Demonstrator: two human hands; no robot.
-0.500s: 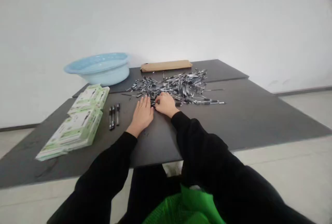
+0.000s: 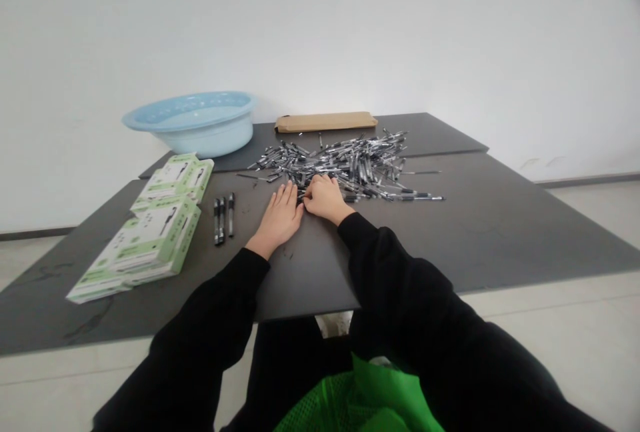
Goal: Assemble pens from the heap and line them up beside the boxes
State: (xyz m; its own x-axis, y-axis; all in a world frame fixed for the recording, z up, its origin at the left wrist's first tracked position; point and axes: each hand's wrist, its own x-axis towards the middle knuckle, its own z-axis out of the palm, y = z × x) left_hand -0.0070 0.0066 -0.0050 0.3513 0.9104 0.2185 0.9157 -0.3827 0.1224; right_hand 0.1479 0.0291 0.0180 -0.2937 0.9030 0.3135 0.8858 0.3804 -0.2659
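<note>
Centrally, pen heap (image 2: 363, 164): loose pens on the dark surface (image 2: 480, 219), axes jumbled; at its right fringe several lie crosswise, long axis left to right.
Left hand (image 2: 279, 219): at the heap's near-left edge, laid flat, fingers straight and nearly together, perhaps fencing in pens.
Right hand (image 2: 325, 199): at the heap's near edge, fingers curled inward; whether clamped on a pen, cannot tell.
Three pens (image 2: 221, 222): left of the heap, side by side, long axes running away from the person, probably aligned to stay apart from the jumble; tip ends too small to tell.
Printed boxes (image 2: 150, 235): farther left of the heap, stacked, likely for compactness.
Blue basin (image 2: 210, 142): beyond the heap, leftward.
Brown package (image 2: 325, 123): behind the heap, lying crosswise.
</note>
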